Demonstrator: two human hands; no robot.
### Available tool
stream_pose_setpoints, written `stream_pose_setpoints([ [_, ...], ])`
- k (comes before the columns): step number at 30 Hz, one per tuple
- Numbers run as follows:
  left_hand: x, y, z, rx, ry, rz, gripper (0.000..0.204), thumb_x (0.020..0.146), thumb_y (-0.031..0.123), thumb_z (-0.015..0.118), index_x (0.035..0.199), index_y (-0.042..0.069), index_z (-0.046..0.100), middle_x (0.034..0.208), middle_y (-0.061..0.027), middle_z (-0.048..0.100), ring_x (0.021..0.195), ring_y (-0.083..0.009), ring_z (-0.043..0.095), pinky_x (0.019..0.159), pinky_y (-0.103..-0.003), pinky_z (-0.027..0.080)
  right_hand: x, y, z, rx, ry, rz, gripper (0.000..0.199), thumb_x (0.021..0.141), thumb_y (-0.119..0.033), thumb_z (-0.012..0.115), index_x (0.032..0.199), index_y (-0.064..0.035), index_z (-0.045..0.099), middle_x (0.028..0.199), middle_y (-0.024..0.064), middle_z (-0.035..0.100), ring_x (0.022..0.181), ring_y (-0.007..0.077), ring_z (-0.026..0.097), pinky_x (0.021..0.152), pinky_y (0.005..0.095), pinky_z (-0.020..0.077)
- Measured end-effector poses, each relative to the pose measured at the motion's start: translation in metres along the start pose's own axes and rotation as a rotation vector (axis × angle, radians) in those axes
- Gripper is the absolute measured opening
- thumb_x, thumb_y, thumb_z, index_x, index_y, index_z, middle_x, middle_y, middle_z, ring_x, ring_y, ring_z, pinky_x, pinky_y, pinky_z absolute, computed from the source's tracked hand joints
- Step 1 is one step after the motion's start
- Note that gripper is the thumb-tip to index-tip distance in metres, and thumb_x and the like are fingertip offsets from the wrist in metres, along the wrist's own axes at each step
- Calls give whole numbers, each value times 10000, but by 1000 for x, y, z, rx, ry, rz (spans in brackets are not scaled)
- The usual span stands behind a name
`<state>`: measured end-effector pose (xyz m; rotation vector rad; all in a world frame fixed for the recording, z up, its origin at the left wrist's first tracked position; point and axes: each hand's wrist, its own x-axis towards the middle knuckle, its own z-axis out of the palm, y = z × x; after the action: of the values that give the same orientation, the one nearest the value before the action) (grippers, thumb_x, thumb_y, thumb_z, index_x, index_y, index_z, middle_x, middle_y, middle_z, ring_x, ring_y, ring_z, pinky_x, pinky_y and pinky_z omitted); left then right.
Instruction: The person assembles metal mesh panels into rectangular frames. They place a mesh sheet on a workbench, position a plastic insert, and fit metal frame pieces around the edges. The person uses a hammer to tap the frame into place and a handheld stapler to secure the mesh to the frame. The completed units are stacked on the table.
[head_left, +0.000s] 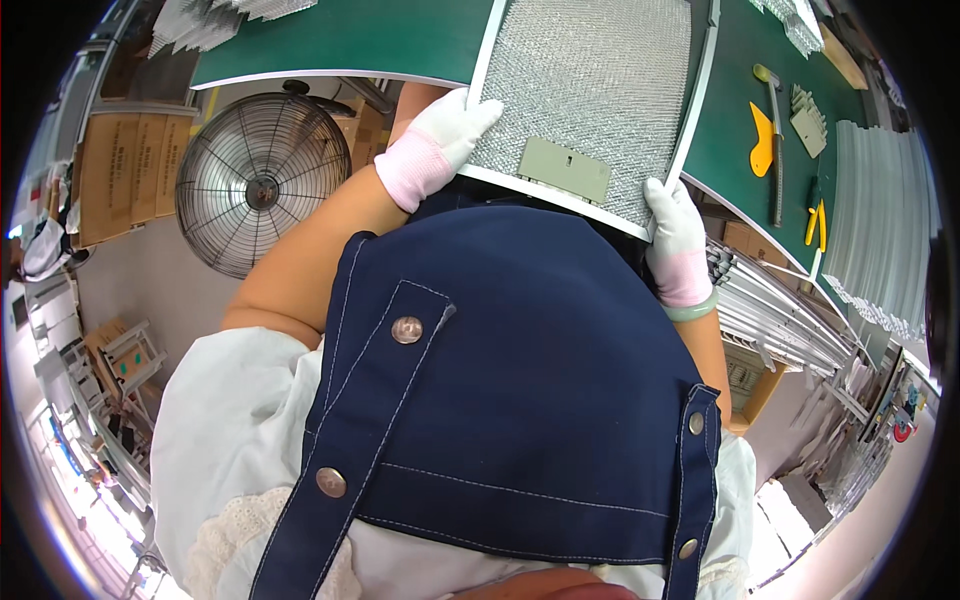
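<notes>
A framed metal mesh filter panel [590, 80] extends over the green workbench, its near end against my apron. White gloves with pink cuffs cover both hands. My left hand [445, 140] grips the left edge of the frame near its lower corner, thumb laid over the mesh. On the opposite edge, my right hand [677, 235] holds the lower right corner, with the thumb on the inner side and the other fingers mostly hidden. A grey-green rectangular plate [564, 170] lies on the mesh by the near rail, with a small dark slot in it.
Right on the green bench [735, 150] lie a hammer [774, 140], a yellow scraper [761, 140], yellow-handled pliers [815, 215] and a stack of grey-green plates [808, 122]. Metal strips [880, 220] stand at the far right. A round fan [262, 190] is at left, beside cardboard boxes [130, 170].
</notes>
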<state>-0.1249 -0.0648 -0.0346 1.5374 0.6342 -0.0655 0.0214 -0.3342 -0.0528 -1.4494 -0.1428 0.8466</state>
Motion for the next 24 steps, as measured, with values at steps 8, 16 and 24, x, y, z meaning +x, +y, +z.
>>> stream_pose_setpoints([
  [8, 3, -18, -11, -249, -270, 80, 393, 1050, 267, 484, 1281, -45, 545, 1159, -80, 653, 1053, -139, 624, 960, -304, 492, -1, -20, 0, 33, 15, -6, 348, 1038, -201, 525, 1303, 24, 518, 1098, 32, 599, 1004, 117, 563, 949, 294, 453],
  [16, 2, 36, -15, -102, -140, 179, 398, 1030, 298, 513, 1196, -52, 602, 1099, -76, 663, 999, -152, 601, 931, -305, 466, -14, -32, 10, 117, -213, 21, 499, 1036, -243, 530, 1430, 48, 430, 1367, 121, 564, 1216, 189, 557, 1070, 340, 419],
  [24, 35, 38, -20, 78, -47, 262, 442, 1020, 339, 513, 1192, -60, 596, 1115, -139, 676, 1006, -225, 620, 948, -340, 463, -13, -23, 1, 84, -163, -25, 456, 1034, -210, 535, 1403, 46, 451, 1318, 101, 572, 1181, 165, 553, 1052, 336, 427],
])
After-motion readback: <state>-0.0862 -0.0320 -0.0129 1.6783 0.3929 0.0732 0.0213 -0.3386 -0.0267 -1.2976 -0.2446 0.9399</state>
